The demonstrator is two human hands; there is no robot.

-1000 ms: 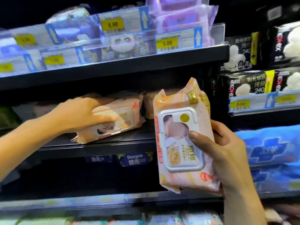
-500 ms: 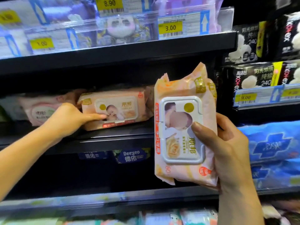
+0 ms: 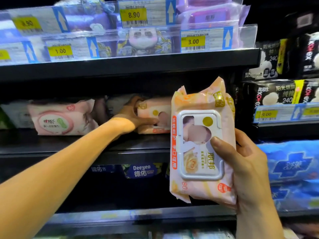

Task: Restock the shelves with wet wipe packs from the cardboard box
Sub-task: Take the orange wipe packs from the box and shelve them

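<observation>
Though half-hidden, shelved pack (image 3: 151, 107) seemingly between left fingers (image 3: 133, 102)

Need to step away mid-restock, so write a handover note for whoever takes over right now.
Left hand: grips the left end of the peach wet wipe pack lying on the middle shelf, right of a pink wipe pack.
Right hand: holds a second peach pack upright in front of that shelf, thumb on its lid.
Done: one peach pack on the shelf.
Left: release it, shelve the held pack, fetch more. Cardboard box is out of view, so the remaining count is unknown.
</observation>
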